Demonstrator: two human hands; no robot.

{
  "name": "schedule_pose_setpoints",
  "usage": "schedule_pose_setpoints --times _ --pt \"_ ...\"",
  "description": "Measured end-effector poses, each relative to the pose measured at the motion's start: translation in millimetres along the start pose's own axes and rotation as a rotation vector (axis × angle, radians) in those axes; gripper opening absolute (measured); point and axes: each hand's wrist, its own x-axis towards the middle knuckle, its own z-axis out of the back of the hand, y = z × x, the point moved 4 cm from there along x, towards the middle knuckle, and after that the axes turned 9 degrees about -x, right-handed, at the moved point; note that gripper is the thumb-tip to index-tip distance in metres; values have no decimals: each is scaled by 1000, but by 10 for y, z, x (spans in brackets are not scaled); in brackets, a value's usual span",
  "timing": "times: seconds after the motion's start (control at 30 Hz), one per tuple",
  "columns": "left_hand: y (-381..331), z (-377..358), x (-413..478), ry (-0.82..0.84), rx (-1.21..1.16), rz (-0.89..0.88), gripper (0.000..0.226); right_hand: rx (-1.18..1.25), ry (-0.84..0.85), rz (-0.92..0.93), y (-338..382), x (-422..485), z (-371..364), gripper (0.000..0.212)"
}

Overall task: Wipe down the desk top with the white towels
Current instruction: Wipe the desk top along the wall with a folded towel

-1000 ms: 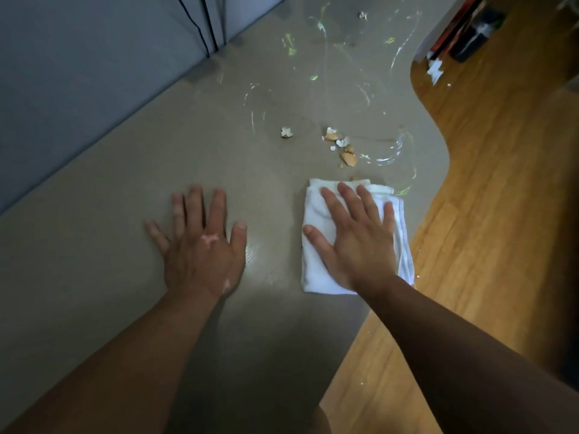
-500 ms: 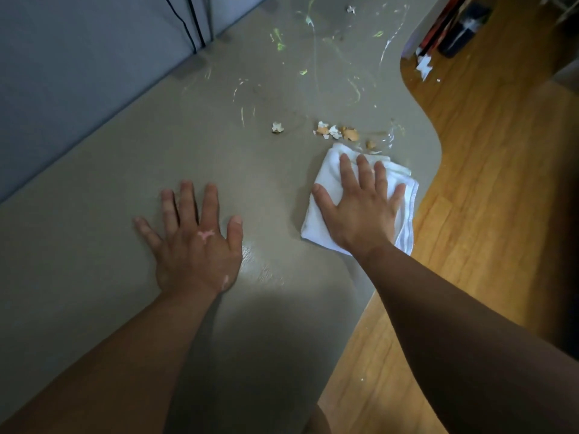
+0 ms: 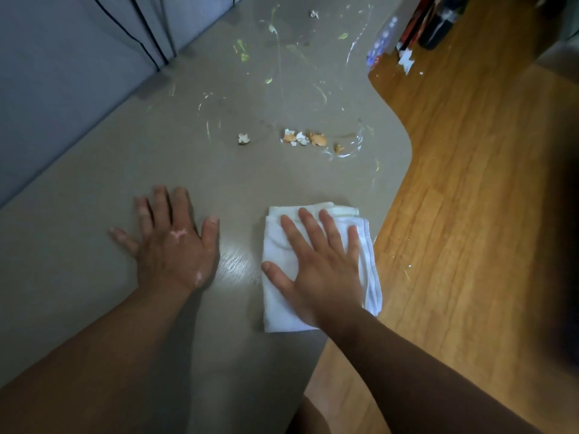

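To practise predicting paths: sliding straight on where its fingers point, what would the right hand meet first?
Probably the brown and white broken eggshell pieces on the grey desk top, beyond the right hand.

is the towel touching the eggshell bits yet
Apart. The head view shows bare desk between the white towel's far edge and the eggshell pieces beyond it.

Ahead of the white towel [image 3: 279,308] runs a bare stretch of grey desk top [image 3: 94,220], then eggshell pieces [image 3: 316,139] lie in a row right across the lane, with a lone shell fragment [image 3: 243,138] to their left. A wet smear [image 3: 351,150] curls just beyond. The left hand [image 3: 172,245] lies flat beside the towel, a narrow gap between them. The desk's curved edge crowds the right; a grey partition [image 3: 62,89] walls the left.
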Motion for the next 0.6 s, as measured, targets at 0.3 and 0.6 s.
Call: schedule_pose_setpoints --times 0.3,0.6 --pt "-75 -45 203 -22 69 60 72 -11 -22 -122 -825 1009 90 77" --pt "-95 -34 199 -11 117 60 75 20 -55 -185 -1371 1756 212 82"
